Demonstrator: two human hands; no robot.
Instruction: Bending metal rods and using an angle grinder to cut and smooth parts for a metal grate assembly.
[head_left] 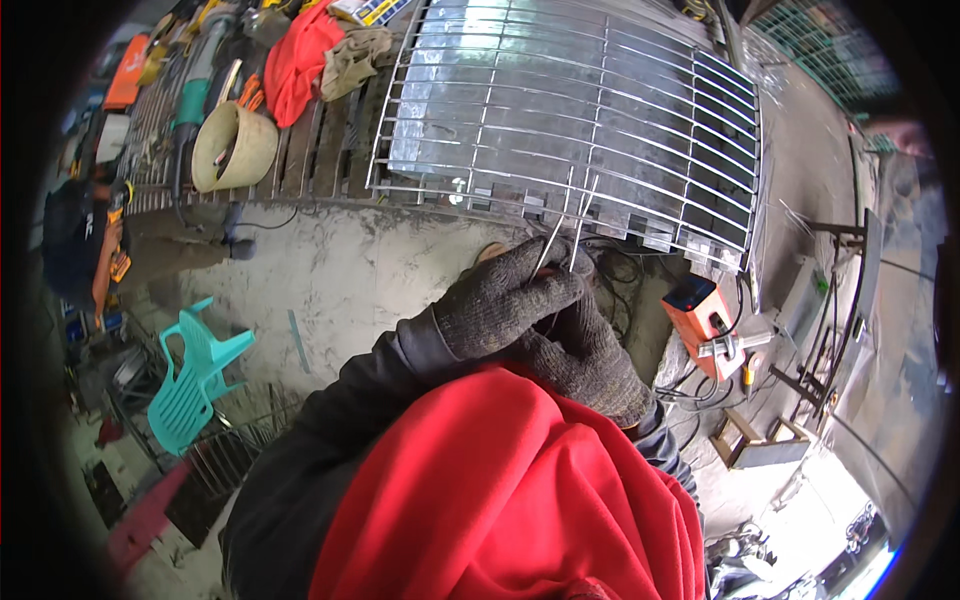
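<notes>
Both my hands wear dark knitted gloves and meet close together in front of my chest. Between the fingers of my left hand [508, 302] I grip thin metal rods [552, 238], two of which point up and away. My right hand [595, 365] is closed just beside it, its fingertips at the rods' lower ends; those ends are hidden among the gloves. Beyond the hands lies a wire grid [598, 95] of long parallel rods and cross wires. It rests over a shiny metal sheet [540, 135], and the rod tips overlap its near edge.
An orange machine [700, 325] with cables and a clamp stands to the right. A beige bucket [235, 145], red cloth [298, 62] and tools sit on a slatted bench at left. Beyond a green plastic chair [190, 370], another person [80, 240] holds a power drill [119, 262].
</notes>
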